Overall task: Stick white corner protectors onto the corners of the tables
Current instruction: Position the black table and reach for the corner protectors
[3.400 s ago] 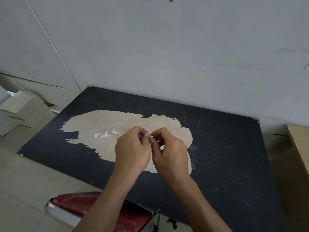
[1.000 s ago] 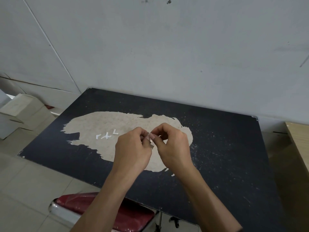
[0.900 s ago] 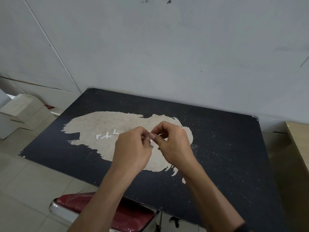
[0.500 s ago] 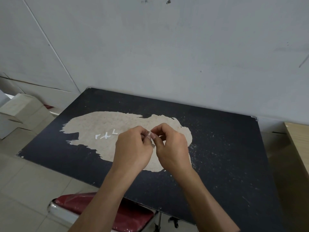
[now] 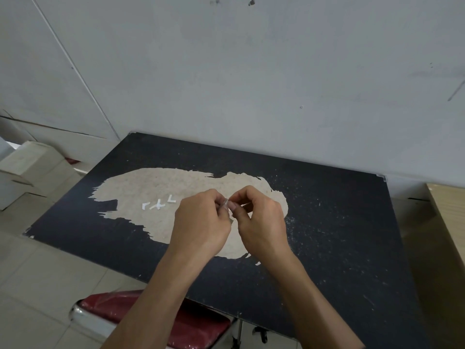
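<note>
Barely anything moved: your left hand (image 5: pixel 201 222) and right hand (image 5: pixel 261 222) stayed fingertip to fingertip, both pinching one corner protector (image 5: pixel 224 203) between them. Probably its backing was still unpeeled; the spares (image 5: pixel 157 205) lay left of your left hand, untouched.

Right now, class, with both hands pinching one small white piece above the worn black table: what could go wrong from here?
The small white corner protector is held only by fingertips of the left hand and right hand; it might slip and drop.
The loose white L-shaped pieces lie near the left hand on the worn black tabletop; a careless sweep could scatter them.
</note>
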`<move>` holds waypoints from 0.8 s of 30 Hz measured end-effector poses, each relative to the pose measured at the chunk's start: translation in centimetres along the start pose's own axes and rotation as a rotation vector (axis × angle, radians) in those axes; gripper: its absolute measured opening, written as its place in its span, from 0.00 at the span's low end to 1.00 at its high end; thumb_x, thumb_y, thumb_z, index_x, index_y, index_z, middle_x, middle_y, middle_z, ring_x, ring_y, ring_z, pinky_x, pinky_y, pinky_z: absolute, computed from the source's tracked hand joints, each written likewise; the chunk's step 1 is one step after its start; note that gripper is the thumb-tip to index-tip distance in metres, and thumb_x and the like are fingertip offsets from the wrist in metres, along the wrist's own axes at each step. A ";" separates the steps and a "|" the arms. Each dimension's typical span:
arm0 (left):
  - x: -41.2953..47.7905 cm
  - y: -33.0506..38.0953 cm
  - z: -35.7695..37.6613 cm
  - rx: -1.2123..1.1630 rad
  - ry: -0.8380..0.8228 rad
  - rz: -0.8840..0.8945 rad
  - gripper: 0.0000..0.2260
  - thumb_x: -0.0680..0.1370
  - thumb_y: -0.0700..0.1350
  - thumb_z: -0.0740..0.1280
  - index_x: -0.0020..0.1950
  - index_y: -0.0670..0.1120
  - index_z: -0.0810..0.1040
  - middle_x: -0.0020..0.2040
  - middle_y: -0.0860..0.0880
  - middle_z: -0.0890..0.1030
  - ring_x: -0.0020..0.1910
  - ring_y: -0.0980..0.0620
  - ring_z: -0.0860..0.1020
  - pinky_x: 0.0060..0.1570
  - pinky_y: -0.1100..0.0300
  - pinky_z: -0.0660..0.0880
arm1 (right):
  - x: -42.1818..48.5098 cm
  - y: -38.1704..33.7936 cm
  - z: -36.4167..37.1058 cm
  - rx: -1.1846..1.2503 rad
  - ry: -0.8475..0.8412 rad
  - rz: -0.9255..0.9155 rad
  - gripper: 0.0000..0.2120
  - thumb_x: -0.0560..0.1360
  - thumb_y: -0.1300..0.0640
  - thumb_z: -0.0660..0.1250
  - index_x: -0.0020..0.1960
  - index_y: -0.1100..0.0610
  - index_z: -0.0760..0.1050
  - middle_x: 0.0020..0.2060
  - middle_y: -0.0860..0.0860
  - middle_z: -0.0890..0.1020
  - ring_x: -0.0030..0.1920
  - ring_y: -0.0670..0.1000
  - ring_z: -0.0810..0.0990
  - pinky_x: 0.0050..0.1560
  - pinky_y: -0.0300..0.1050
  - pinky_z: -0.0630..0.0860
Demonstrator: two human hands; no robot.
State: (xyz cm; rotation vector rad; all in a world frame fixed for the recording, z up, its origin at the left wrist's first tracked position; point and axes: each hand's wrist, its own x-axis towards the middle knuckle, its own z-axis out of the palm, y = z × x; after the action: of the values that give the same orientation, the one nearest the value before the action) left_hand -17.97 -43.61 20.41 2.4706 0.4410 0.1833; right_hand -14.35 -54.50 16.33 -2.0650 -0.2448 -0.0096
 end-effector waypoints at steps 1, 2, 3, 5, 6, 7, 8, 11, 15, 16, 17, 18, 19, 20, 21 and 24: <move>0.0 0.0 -0.1 0.013 -0.010 0.010 0.06 0.81 0.45 0.66 0.56 0.48 0.82 0.47 0.51 0.85 0.40 0.52 0.84 0.43 0.64 0.77 | 0.1 0.0 -0.2 0.011 -0.019 0.008 0.05 0.79 0.56 0.69 0.45 0.50 0.78 0.38 0.41 0.82 0.39 0.43 0.80 0.40 0.44 0.78; 0.1 0.1 -0.1 0.022 -0.020 0.018 0.06 0.81 0.44 0.66 0.56 0.48 0.82 0.47 0.51 0.85 0.40 0.52 0.84 0.43 0.65 0.76 | 0.2 0.1 -0.3 0.020 -0.036 0.011 0.05 0.79 0.56 0.69 0.45 0.50 0.77 0.37 0.41 0.82 0.39 0.44 0.80 0.40 0.46 0.79; 0.1 0.2 -0.2 0.026 -0.030 0.025 0.06 0.81 0.44 0.66 0.55 0.48 0.82 0.47 0.51 0.85 0.41 0.51 0.84 0.43 0.64 0.77 | 0.3 0.1 -0.4 0.025 -0.049 0.014 0.05 0.79 0.56 0.69 0.45 0.50 0.77 0.37 0.41 0.82 0.39 0.44 0.81 0.41 0.48 0.80; 0.1 0.3 -0.2 0.020 -0.048 0.023 0.06 0.81 0.43 0.66 0.55 0.48 0.82 0.48 0.50 0.85 0.41 0.51 0.84 0.46 0.62 0.79 | 0.4 0.2 -0.5 0.011 -0.065 0.009 0.05 0.79 0.56 0.68 0.45 0.50 0.76 0.37 0.41 0.81 0.39 0.45 0.80 0.42 0.49 0.80; 0.1 0.3 -0.2 0.006 -0.053 0.013 0.06 0.81 0.43 0.66 0.55 0.48 0.82 0.47 0.50 0.85 0.41 0.51 0.84 0.47 0.60 0.80 | 0.4 0.2 -0.4 -0.010 -0.065 -0.004 0.05 0.80 0.56 0.67 0.45 0.50 0.75 0.37 0.41 0.81 0.39 0.46 0.80 0.42 0.50 0.79; 0.2 0.3 -0.1 -0.021 -0.055 -0.002 0.06 0.80 0.42 0.66 0.54 0.47 0.82 0.47 0.50 0.85 0.40 0.51 0.84 0.48 0.57 0.82 | 0.3 0.2 -0.4 -0.034 -0.060 -0.023 0.06 0.80 0.56 0.66 0.45 0.50 0.73 0.37 0.41 0.80 0.39 0.46 0.79 0.41 0.49 0.78; 0.2 0.2 0.0 -0.060 -0.054 -0.021 0.06 0.80 0.42 0.67 0.54 0.47 0.82 0.45 0.50 0.85 0.39 0.52 0.84 0.47 0.55 0.82 | 0.2 0.2 -0.3 -0.057 -0.053 -0.042 0.07 0.81 0.56 0.65 0.45 0.49 0.72 0.36 0.41 0.80 0.38 0.46 0.79 0.39 0.48 0.76; 0.4 0.0 0.2 -0.198 -0.062 -0.083 0.05 0.80 0.41 0.67 0.51 0.46 0.82 0.41 0.50 0.85 0.34 0.53 0.85 0.43 0.54 0.84 | -0.1 0.0 -0.2 -0.091 -0.039 -0.060 0.07 0.82 0.55 0.63 0.46 0.47 0.69 0.35 0.42 0.78 0.38 0.46 0.78 0.37 0.46 0.74; 0.5 -0.2 0.2 -0.327 -0.078 -0.133 0.06 0.81 0.41 0.66 0.55 0.46 0.81 0.42 0.49 0.85 0.34 0.54 0.85 0.42 0.56 0.84 | -0.2 -0.1 0.0 -0.080 -0.050 -0.054 0.06 0.82 0.54 0.61 0.47 0.47 0.68 0.36 0.42 0.79 0.38 0.46 0.78 0.39 0.49 0.76; 0.5 -0.3 0.2 -0.342 -0.081 -0.131 0.07 0.81 0.40 0.66 0.57 0.47 0.81 0.42 0.49 0.85 0.35 0.54 0.85 0.43 0.56 0.84 | -0.3 -0.2 0.1 -0.061 -0.054 -0.049 0.06 0.83 0.54 0.60 0.47 0.47 0.67 0.36 0.42 0.79 0.38 0.46 0.78 0.38 0.48 0.76; 0.5 -0.3 0.1 -0.359 -0.087 -0.126 0.09 0.81 0.40 0.66 0.59 0.48 0.81 0.42 0.49 0.85 0.35 0.54 0.85 0.44 0.56 0.84 | -0.3 -0.3 0.2 -0.042 -0.058 -0.041 0.06 0.83 0.54 0.60 0.47 0.47 0.67 0.36 0.42 0.79 0.38 0.45 0.78 0.37 0.46 0.75; 0.5 -0.4 -0.1 -0.377 -0.098 -0.119 0.10 0.81 0.40 0.66 0.61 0.49 0.80 0.42 0.49 0.85 0.36 0.54 0.85 0.45 0.55 0.84 | -0.3 -0.4 0.3 -0.025 -0.061 -0.034 0.06 0.83 0.54 0.59 0.47 0.47 0.67 0.35 0.42 0.79 0.38 0.45 0.78 0.36 0.43 0.73; 0.6 -0.6 -0.2 -0.395 -0.112 -0.111 0.11 0.81 0.40 0.65 0.61 0.49 0.81 0.42 0.49 0.85 0.37 0.53 0.86 0.46 0.55 0.84 | -0.2 -0.5 0.4 -0.012 -0.062 -0.031 0.07 0.83 0.54 0.59 0.47 0.47 0.66 0.35 0.43 0.79 0.38 0.45 0.79 0.35 0.41 0.71; 0.7 -0.8 -0.4 -0.409 -0.128 -0.103 0.11 0.82 0.41 0.65 0.62 0.49 0.81 0.44 0.49 0.85 0.38 0.53 0.86 0.46 0.54 0.84 | -0.1 -0.6 0.6 -0.001 -0.061 -0.033 0.07 0.83 0.53 0.58 0.47 0.47 0.66 0.36 0.43 0.79 0.38 0.45 0.79 0.34 0.40 0.69; 0.8 -1.0 -0.7 -0.419 -0.144 -0.097 0.11 0.82 0.41 0.64 0.62 0.49 0.81 0.45 0.49 0.85 0.38 0.53 0.86 0.47 0.54 0.84 | 0.0 -0.7 0.9 0.008 -0.061 -0.040 0.06 0.83 0.53 0.59 0.47 0.47 0.67 0.36 0.44 0.79 0.37 0.45 0.78 0.34 0.40 0.69; 1.2 -2.1 -1.4 -0.453 -0.193 -0.101 0.12 0.83 0.40 0.61 0.61 0.48 0.82 0.48 0.48 0.85 0.40 0.52 0.86 0.48 0.52 0.84 | 0.7 -1.0 1.9 0.005 -0.069 -0.086 0.06 0.82 0.53 0.61 0.46 0.48 0.68 0.35 0.42 0.78 0.35 0.45 0.76 0.35 0.42 0.70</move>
State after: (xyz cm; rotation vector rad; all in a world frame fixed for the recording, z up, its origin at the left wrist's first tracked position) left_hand -17.71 -40.79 20.35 1.9946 0.3910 0.0000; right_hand -14.02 -52.29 16.33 -2.0507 -0.3757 0.0096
